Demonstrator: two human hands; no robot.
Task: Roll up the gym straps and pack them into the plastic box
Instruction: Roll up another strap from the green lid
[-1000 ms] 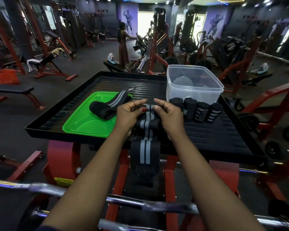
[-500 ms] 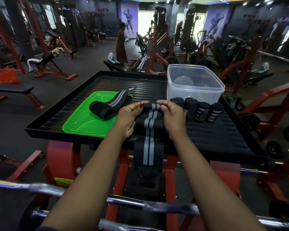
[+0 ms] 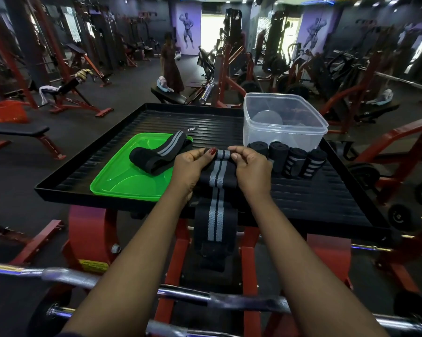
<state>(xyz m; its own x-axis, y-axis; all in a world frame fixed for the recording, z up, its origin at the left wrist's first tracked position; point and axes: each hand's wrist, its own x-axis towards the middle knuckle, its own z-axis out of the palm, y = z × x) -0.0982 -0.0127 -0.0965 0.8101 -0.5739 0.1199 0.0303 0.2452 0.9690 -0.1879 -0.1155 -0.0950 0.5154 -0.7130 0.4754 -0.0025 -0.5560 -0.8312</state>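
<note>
rolling: the left grip (image 3: 193, 165) and right grip (image 3: 252, 169) each pinched the far end of a striped strap (image 3: 216, 181), thumb and fingertips clamped on its edge
strap position: it lay flat on the black desk (image 3: 314, 200) between the hands, and its tail hung over the near edge
done: four rolled straps (image 3: 289, 160) stood side by side on the desk, touching the front wall of the plastic box (image 3: 253, 132)
left: this strap looked barely started; a loose strap (image 3: 159, 154) waited on the green lid (image 3: 132, 183); no strap showed inside the box, so by my judgement all the packing remained
changed: the thick fold that crossed the strap a second earlier had flattened, and both hands sat slightly farther up the desk
unchanged: rolls, loose strap and box lay as before
background: a person (image 3: 171, 66) had stepped left
</note>
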